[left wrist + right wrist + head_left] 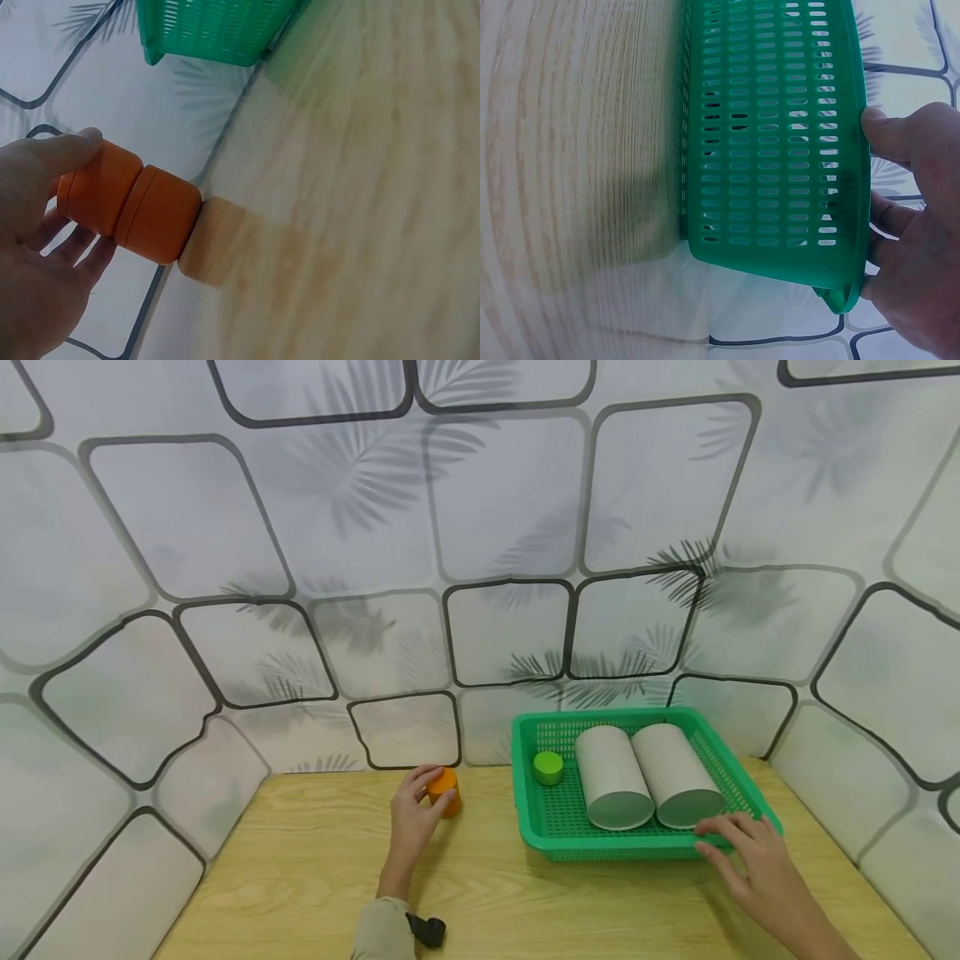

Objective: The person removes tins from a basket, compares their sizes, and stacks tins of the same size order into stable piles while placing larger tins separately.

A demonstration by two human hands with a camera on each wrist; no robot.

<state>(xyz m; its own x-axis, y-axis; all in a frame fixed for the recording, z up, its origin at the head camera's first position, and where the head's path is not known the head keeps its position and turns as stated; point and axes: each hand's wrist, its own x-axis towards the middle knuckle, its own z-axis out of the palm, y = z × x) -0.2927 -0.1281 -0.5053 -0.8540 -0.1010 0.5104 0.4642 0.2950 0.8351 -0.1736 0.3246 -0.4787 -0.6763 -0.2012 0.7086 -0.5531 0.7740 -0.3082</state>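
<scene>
Two small orange round containers stand stacked on the table, the upper container (105, 187) above the lower container (163, 217). My left hand (412, 822) holds the upper one between thumb and fingers; the stack's lower end meets the wood. To the right is a green plastic basket (534, 837). My right hand (757, 870) rests its fingertips and thumb tip at the basket's near right rim. Inside the basket lie two white cylinders (611, 768) side by side. A small light-green round container (548, 768) sits upright to their left, in the basket.
The wooden table (300, 868) runs up to a patterned wall covering (397, 643) at the back and both sides. A black strap piece (427, 931) sits at my left wrist. The basket stands close to the back wall.
</scene>
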